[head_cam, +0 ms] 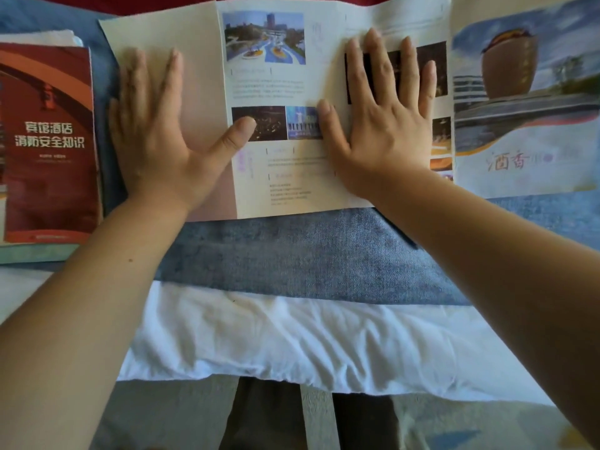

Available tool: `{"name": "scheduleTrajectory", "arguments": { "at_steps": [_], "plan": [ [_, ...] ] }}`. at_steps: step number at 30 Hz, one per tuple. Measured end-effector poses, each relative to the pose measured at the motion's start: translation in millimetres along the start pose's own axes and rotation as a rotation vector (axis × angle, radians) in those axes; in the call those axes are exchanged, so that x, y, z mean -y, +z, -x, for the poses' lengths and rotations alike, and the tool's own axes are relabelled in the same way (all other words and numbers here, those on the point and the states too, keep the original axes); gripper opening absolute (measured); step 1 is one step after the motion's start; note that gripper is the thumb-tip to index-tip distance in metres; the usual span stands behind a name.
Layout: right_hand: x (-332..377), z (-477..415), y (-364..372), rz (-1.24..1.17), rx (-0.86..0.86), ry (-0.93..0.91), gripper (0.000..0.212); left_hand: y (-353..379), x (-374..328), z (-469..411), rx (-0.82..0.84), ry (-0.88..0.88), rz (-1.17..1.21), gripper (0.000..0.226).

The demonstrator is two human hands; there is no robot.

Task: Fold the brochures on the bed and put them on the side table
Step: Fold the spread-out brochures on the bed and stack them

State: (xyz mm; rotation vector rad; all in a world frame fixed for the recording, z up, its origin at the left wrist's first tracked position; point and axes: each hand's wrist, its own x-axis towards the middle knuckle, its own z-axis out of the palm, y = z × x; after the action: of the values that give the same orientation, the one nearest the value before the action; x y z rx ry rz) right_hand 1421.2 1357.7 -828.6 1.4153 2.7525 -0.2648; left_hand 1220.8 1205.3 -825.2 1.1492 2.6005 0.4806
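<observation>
A: Head view, the only one I am getting. What are the hands doing?

B: I am watching both lying flat, palms down, fingers spread apart, on the open brochure point(279, 125). The left hand point(152, 138) is pressing the blank left panel, its thumb reaching over the fold onto the printed middle panel. The right hand point(380, 125) is pressing the panel to the right of that. Neither is gripping anything; they are only bearing down.

A: And where is the brochure lying?

B: It is lying unfolded on the blue runner point(292, 254) across the bed, with the white sheet point(276, 336) nearer me. Its far-right panel, showing a brown round building, is reaching toward the frame edge. A red leaflet point(48, 141), already folded, is resting to the left on a small stack of paper, just beside the left panel. The side table is not showing.

A: How will the paper handle?

B: I am judging it light, thin and floppy, with creases already set between panels, so it should be folding along those lines readily. On the soft bedding it will be sagging and sliding unless one palm is holding it down. I would be taking the outer panel by its free edge, pinching lightly near a corner, swinging it over, then running fingers along the crease. Rough pinching risks wrinkling or tearing it.
</observation>
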Motion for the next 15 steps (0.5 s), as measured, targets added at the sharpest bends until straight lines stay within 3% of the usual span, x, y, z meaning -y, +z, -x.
{"name": "scheduleTrajectory", "arguments": {
  "at_steps": [3, 9, 15],
  "plan": [
    [0, 0, -2, -0.003, 0.011, -0.003, 0.076, -5, -3, -2, -0.013, -0.005, 0.119, 0.111],
    [3, -20, -11, 0.035, -0.043, -0.007, 0.068, -10, -19, -25, 0.03, -0.055, -0.022, 0.113],
    [7, -11, -1, -0.003, -0.021, -0.047, 0.067, -6, -28, -19, 0.066, 0.0, 0.164, 0.106]
  ]
}}
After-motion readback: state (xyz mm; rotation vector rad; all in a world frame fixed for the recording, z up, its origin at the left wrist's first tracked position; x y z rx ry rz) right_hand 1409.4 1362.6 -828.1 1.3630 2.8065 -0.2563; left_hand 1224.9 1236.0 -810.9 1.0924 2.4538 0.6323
